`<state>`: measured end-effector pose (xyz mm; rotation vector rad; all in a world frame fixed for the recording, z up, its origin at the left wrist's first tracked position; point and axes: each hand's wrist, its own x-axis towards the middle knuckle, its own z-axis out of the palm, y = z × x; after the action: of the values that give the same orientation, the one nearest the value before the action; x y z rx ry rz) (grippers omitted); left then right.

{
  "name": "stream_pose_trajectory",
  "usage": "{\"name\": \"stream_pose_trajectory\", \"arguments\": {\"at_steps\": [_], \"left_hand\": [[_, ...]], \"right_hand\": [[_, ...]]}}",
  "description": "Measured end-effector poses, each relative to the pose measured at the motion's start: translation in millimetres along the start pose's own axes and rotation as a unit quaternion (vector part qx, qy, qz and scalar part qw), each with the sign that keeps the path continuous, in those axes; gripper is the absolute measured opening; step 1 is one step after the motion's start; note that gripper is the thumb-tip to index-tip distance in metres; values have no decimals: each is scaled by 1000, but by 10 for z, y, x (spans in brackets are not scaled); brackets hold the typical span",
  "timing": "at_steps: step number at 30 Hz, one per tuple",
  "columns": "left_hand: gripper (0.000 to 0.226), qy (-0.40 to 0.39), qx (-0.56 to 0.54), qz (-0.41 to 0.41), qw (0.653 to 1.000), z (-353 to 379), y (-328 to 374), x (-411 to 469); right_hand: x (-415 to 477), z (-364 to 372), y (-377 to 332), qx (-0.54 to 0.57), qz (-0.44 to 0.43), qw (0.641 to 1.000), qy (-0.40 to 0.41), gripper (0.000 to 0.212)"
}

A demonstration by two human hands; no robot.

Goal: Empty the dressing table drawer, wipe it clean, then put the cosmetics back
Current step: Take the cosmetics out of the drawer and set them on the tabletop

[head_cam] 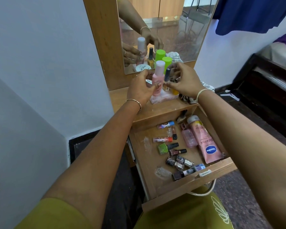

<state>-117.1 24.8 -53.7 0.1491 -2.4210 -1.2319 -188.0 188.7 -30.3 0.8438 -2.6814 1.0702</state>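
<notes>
The wooden drawer is pulled out below the dressing table top. Several nail polish bottles lie in it, along with a pink Vaseline tube and a small pink bottle. Over the table top, my left hand grips a pink bottle with a white cap. My right hand pinches a small dark-capped bottle just beside it. A clear pink box sits under both bottles.
A mirror in a wooden frame rises behind the table top and reflects my hands. A green-capped container and a striped cloth lie at the back. A white wall stands to the left, a dark bed frame to the right.
</notes>
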Motion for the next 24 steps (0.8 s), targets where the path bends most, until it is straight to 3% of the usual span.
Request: {"name": "stream_pose_trajectory", "arguments": {"at_steps": [5, 16, 20, 24], "left_hand": [[39, -3, 10, -6, 1000, -17, 50, -28], [47, -9, 6, -18, 1000, -85, 77, -91], [55, 28, -1, -14, 1000, -97, 61, -220], [39, 40, 8, 25, 999, -48, 16, -600]], "right_hand": [[-156, -17, 31, -12, -2, 999, 49, 53], [-493, 22, 46, -30, 21, 998, 58, 53], [-681, 83, 10, -26, 44, 995, 86, 32], [-1056, 224, 48, 24, 83, 994, 73, 26]]}}
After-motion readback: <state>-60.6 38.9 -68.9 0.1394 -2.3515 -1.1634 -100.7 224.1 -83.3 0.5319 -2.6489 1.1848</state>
